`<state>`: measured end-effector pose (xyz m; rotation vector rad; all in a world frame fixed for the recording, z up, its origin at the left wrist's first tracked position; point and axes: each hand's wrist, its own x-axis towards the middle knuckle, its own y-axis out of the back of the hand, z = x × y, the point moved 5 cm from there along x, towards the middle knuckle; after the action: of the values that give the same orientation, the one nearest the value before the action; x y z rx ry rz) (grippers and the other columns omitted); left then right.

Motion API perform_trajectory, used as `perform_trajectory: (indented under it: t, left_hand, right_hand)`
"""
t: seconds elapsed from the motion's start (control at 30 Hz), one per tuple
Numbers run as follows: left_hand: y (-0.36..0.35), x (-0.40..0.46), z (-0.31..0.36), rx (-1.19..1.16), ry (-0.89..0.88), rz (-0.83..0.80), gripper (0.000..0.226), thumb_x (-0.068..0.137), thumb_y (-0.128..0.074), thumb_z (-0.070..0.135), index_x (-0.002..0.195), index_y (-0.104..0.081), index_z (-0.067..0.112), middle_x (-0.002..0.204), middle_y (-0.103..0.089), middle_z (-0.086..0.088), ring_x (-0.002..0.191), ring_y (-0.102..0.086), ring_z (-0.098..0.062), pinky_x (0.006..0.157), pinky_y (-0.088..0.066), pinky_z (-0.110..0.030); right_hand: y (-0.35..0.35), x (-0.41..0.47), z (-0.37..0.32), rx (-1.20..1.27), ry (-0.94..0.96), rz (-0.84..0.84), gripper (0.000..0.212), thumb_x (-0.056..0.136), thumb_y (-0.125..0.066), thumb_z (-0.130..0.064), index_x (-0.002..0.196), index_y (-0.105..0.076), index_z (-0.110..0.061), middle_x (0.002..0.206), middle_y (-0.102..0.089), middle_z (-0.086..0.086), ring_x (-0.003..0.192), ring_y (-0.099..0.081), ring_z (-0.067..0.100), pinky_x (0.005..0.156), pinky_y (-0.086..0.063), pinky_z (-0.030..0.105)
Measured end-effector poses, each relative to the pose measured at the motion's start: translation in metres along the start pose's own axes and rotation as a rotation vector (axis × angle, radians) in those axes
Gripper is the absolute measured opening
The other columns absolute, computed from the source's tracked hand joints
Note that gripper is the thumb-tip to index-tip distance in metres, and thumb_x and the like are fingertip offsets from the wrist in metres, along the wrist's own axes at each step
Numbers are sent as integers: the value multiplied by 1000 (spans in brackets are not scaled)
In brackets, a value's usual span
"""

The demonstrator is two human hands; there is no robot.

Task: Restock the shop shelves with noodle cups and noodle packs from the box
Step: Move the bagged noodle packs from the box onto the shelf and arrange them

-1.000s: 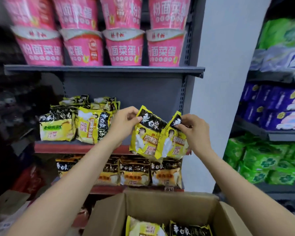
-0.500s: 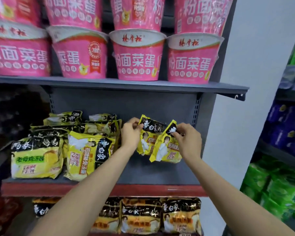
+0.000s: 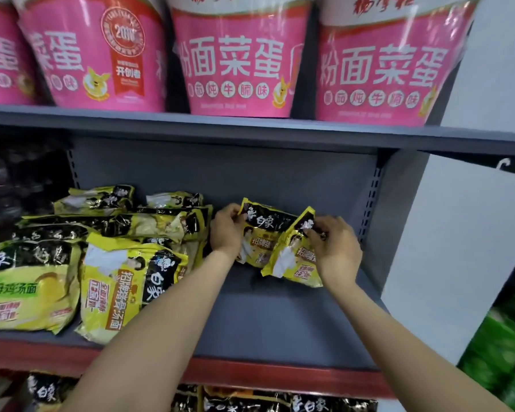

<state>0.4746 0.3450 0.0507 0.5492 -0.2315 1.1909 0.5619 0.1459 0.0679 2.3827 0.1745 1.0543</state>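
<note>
Two noodle packs are in my grip, one per hand, both held deep inside the middle shelf (image 3: 280, 322) toward its right end. My left hand (image 3: 228, 233) pinches the top corner of the left noodle pack (image 3: 260, 233), thumb and fingers curled over the black band at its upper edge. My right hand (image 3: 335, 248) pinches the top of the right noodle pack (image 3: 292, 260) the same way, fingers closed on its black corner. Both packs hang tilted, and the right one overlaps the lower right part of the left one. Their bottom edges are at or just above the grey shelf board; I cannot tell whether they touch it.

Just left of my left hand, a heap of stocked yellow packs (image 3: 125, 281) fills the left half of the same shelf, the nearest ones almost touching my wrist. Right of my right hand stands the perforated shelf upright (image 3: 369, 203), close by. Above both hands, on the next shelf up, sits a row of pink noodle cups (image 3: 238, 63). Below my forearms, under the red shelf edge (image 3: 280, 373), more dark-topped packs (image 3: 280, 404) show on the lower shelf. Far to the right of my grip, green packages (image 3: 506, 352) appear blurred.
</note>
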Motion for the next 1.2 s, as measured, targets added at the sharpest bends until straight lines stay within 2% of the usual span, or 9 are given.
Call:
perform_trajectory:
  t: [0.27,0.37,0.47,0.6,0.7,0.8,0.93,1.03,1.2]
  left_hand:
    - [-31,2,-35,-92,102,-197,46,87,-62,10,130,-49,17,119,-61,-17,110,-57,-34,94,-47,-45]
    - [-37,1,-45,-192,154,-228,50,88,-57,5,131,-44,29,112,-59,-32,98,-58,-51,83,-50,-57]
    - [-35,1,-38,-265,200,-229,45,93,-46,3,131,-45,27,109,-60,-31,70,-60,-42,62,-50,-42]
    - [-30,-1,-33,-366,213,-273,42,94,-52,19,135,-41,20,69,-62,-15,48,-55,-29,65,-49,-46]
    - [-29,-7,-27,-390,141,-345,66,87,-65,22,143,-30,21,116,-60,-2,97,-62,-27,93,-47,-42]
    - [-38,-9,-36,-297,69,-409,95,76,-77,16,148,-16,20,148,-31,8,136,-31,-10,111,-29,-26]
    - [-39,-9,-41,-57,11,-313,115,66,-84,19,150,-5,23,154,-22,-2,141,-20,-18,114,-20,-31]
    - [-39,-10,-36,48,-2,-255,118,66,-84,22,150,0,25,153,-20,-7,141,-20,-24,114,-23,-43]
    - [-40,-17,-27,210,-69,-221,108,74,-77,24,149,-1,29,158,0,-5,143,-15,-30,112,-26,-43]
  right_hand:
    - [-34,5,11,-121,141,-202,44,88,-61,-29,129,-51,-17,123,-51,5,114,-43,27,83,-44,38]
    - [-46,2,15,-128,188,-342,69,79,-69,-35,139,-37,-25,134,-39,-1,123,-34,22,102,-34,41]
    - [-56,0,14,-209,254,-433,94,68,-76,-42,145,-23,-31,139,-28,-7,130,-24,18,110,-25,41]
    - [-69,2,7,-328,334,-399,97,66,-78,-38,145,-22,-29,142,-30,-4,134,-25,19,112,-20,41]
    - [-77,3,2,-351,386,-279,98,60,-83,-33,143,-31,-24,135,-43,-1,128,-37,22,109,-28,42]
    - [-86,7,2,-247,407,-289,96,60,-84,-25,141,-35,-17,136,-44,2,128,-38,24,109,-32,38]
    - [-81,13,17,-57,276,-297,83,72,-78,-21,142,-35,-20,148,-23,6,138,-17,24,115,-23,34]
    - [-69,14,34,-178,87,-228,87,74,-76,-33,145,-27,-25,150,-13,15,142,-6,33,115,-23,47]
    - [-69,11,34,-182,-6,-272,88,76,-74,-35,146,-21,-28,152,-5,13,137,-18,35,104,-36,48]
